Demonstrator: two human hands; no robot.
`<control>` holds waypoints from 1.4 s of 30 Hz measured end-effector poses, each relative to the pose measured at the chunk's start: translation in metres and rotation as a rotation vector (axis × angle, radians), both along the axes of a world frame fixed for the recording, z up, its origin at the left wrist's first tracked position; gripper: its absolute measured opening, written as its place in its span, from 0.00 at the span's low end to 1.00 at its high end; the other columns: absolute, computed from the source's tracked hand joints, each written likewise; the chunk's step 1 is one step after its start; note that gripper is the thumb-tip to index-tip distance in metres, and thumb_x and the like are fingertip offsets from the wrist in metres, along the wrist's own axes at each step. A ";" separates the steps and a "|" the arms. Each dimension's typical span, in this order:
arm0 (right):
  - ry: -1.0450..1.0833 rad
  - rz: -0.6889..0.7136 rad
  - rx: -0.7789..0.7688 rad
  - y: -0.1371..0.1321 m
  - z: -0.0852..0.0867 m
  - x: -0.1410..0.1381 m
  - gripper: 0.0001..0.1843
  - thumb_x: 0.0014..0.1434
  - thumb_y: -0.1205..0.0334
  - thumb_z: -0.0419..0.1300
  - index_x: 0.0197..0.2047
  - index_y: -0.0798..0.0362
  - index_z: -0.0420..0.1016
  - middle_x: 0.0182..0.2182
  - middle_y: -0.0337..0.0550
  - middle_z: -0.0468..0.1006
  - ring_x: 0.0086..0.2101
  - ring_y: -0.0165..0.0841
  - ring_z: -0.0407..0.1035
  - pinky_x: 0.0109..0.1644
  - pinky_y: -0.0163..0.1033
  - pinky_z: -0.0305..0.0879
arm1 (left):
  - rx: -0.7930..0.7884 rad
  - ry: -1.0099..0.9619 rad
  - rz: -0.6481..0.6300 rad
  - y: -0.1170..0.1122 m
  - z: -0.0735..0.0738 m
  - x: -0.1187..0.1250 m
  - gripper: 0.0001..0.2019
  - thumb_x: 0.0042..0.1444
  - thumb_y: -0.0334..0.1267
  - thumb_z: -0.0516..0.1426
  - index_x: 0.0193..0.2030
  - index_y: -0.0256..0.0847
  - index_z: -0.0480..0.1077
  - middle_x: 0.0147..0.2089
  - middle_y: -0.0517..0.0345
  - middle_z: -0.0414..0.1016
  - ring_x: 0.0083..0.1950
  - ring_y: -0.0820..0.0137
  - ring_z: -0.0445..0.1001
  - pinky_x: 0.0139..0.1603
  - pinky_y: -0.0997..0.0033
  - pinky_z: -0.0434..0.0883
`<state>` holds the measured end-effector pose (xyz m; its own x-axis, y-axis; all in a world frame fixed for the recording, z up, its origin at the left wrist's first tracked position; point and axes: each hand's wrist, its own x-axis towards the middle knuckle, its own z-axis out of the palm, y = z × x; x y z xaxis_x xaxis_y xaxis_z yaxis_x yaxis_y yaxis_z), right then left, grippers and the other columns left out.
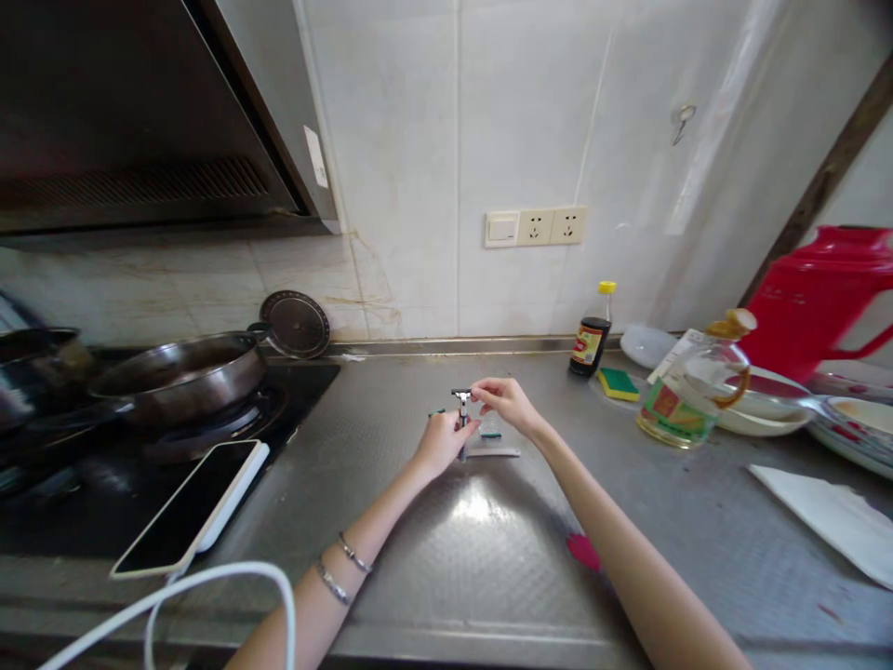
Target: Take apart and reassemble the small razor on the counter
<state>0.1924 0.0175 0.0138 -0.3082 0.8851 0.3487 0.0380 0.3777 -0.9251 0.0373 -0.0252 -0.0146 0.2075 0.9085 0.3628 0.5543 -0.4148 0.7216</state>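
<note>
My left hand [441, 441] is closed round the handle of a metal safety razor [461, 415], held upright over the steel counter [488, 521]. My right hand [507, 401] pinches the razor's head at the top, fingers pressed together. Just behind and beside the hands lie a small blade packet [490, 430] and a flat white strip [494, 452] on the counter. Two bracelets sit on my left wrist.
A phone [192, 504] with a white cable lies at the stove's edge. A wok [182, 368] stands on the burner at left. To the right are a soy sauce bottle [590, 335], a sponge [618, 383], an oil jug [687, 395], bowls, and a red thermos [816, 296].
</note>
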 end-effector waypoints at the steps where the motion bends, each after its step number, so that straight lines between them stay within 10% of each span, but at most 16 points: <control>1: 0.001 0.001 0.001 0.000 0.000 0.000 0.19 0.46 0.48 0.62 0.29 0.58 0.75 0.23 0.41 0.74 0.24 0.28 0.67 0.25 0.32 0.66 | 0.000 0.001 0.003 0.000 0.000 0.000 0.15 0.53 0.46 0.53 0.28 0.35 0.70 0.20 0.61 0.68 0.22 0.74 0.66 0.25 0.77 0.58; 27: 0.044 -0.050 -0.108 -0.005 0.000 0.012 0.23 0.51 0.47 0.58 0.42 0.57 0.76 0.32 0.47 0.77 0.32 0.31 0.70 0.26 0.31 0.68 | -0.309 -0.367 -0.199 0.009 0.009 -0.010 0.22 0.53 0.44 0.56 0.50 0.29 0.65 0.32 0.48 0.77 0.29 0.68 0.75 0.30 0.71 0.70; 34: -0.249 -0.055 -0.063 -0.011 -0.006 -0.003 0.17 0.52 0.50 0.56 0.29 0.57 0.71 0.21 0.39 0.71 0.21 0.27 0.65 0.19 0.28 0.59 | -0.447 -0.711 -0.214 0.017 0.022 -0.029 0.27 0.57 0.41 0.53 0.60 0.30 0.54 0.47 0.39 0.74 0.46 0.62 0.74 0.44 0.63 0.69; 42: -0.743 -0.073 0.311 -0.031 -0.007 -0.025 0.20 0.56 0.50 0.54 0.23 0.56 0.74 0.19 0.38 0.72 0.21 0.25 0.62 0.25 0.30 0.48 | -0.530 -0.802 -0.141 0.019 0.021 -0.032 0.28 0.58 0.39 0.52 0.61 0.29 0.50 0.44 0.38 0.76 0.45 0.62 0.75 0.44 0.64 0.69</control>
<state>0.1679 -0.0134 0.0069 -0.5013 0.8080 0.3096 0.6361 0.5866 -0.5013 0.0053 -0.0065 0.0069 0.1961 0.9806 -0.0057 -0.2139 0.0485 0.9757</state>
